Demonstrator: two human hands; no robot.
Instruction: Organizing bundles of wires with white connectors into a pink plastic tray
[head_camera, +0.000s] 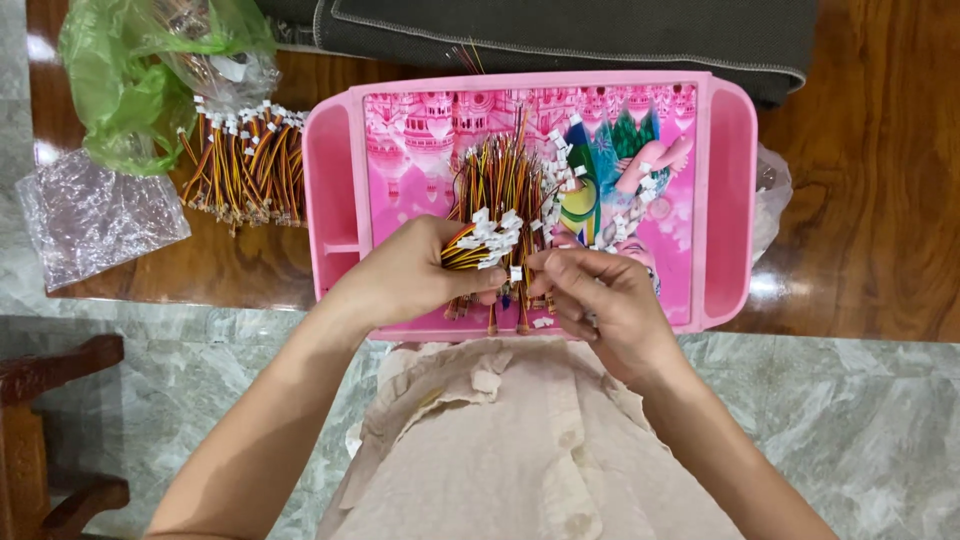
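Two hands meet over the near edge of a pink tray (725, 200). Left hand (405, 275): fingers curled tight around a small bundle of wires (478, 245), its white connectors fanning out just past the thumb. Right hand (600, 300): fingers (545, 262) pressed together, pinching a single connector beside the bundle's tips. Loose wire pile (505, 175) lies on the tray just beyond both hands. Second wire heap (245, 165) rests on the wooden counter (880, 180), left of the tray, beside a green bag (120, 90).
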